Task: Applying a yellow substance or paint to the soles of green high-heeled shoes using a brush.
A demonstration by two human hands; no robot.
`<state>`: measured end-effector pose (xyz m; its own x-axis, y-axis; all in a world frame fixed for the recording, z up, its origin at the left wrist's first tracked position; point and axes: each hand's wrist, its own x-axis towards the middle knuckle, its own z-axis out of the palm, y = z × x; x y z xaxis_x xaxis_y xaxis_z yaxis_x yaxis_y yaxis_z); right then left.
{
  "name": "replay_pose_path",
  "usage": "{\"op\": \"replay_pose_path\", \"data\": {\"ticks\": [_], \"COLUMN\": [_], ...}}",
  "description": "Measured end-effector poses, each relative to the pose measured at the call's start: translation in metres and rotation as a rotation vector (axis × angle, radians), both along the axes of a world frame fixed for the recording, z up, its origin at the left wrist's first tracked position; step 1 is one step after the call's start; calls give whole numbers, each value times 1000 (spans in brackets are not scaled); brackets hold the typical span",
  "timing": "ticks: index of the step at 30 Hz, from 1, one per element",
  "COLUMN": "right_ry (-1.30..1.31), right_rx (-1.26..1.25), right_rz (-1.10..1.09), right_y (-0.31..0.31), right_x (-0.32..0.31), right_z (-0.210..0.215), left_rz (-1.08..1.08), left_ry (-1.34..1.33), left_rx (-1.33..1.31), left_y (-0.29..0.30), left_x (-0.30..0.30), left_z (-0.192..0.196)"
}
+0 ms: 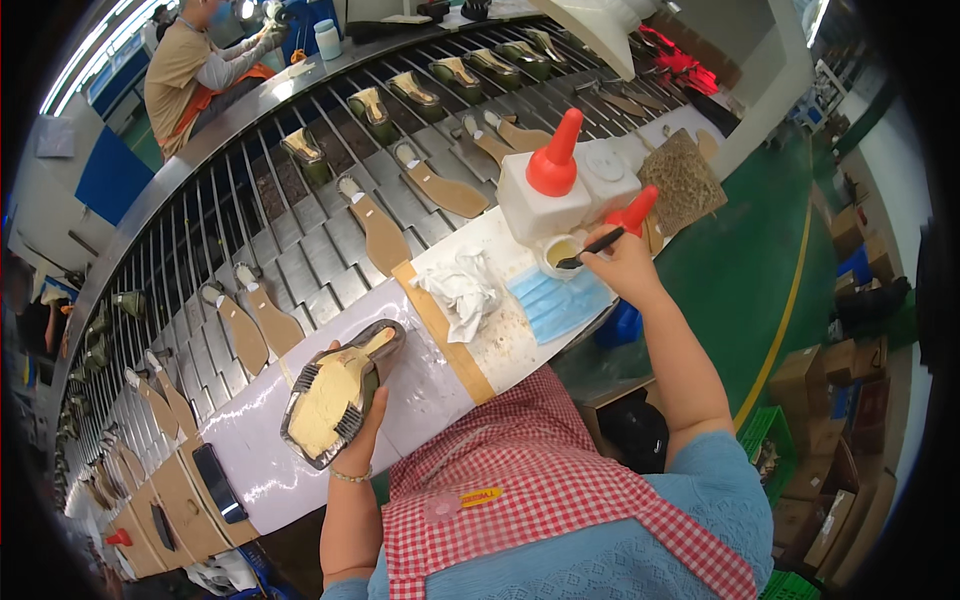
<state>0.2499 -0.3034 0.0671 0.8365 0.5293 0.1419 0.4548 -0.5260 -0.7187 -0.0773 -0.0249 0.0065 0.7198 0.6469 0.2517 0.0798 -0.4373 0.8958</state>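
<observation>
The left hand [365, 405] grips a shoe [335, 395] sole-up over the bench [420, 385]; its bottom looks partly glued. The right hand [625, 262] pinches a brush [592, 248], tip dipped in the glue cup [560, 252], so more coating seems left

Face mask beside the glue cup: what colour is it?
Light blue face mask, clearest in the head view.

Glossy white tabletop [300, 455], crumpled cloth rag [462, 295], metal slatted conveyor [300, 250].
</observation>
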Motion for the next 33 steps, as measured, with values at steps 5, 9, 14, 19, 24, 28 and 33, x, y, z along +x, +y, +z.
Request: {"op": "replay_pose_path", "data": {"ticks": [5, 9, 14, 19, 24, 28, 33], "right_ry": [606, 1038, 1189, 1302, 1018, 858, 753], "right_rx": [601, 915, 992, 1224, 1130, 832, 609], "right_rz": [-242, -355, -565, -296, -56, 371, 603], "right_y": [-18, -23, -19, -31, 2, 49, 84], "right_x": [1, -3, -2, 6, -57, -125, -164], "right_z": [-16, -34, -55, -67, 32, 51, 51], "left_rz": [31, 65, 59, 31, 60, 60, 56], "left_ry": [-9, 50, 16, 5, -240, -255, -354], "left_rx": [173, 176, 165, 52, -4, 43, -323], "left_y": [-17, -39, -45, -50, -68, -70, -79], "left_x": [4, 7, 7, 2, 13, 14, 6], "left_z": [12, 41, 41, 28, -17, -25, -33]}}
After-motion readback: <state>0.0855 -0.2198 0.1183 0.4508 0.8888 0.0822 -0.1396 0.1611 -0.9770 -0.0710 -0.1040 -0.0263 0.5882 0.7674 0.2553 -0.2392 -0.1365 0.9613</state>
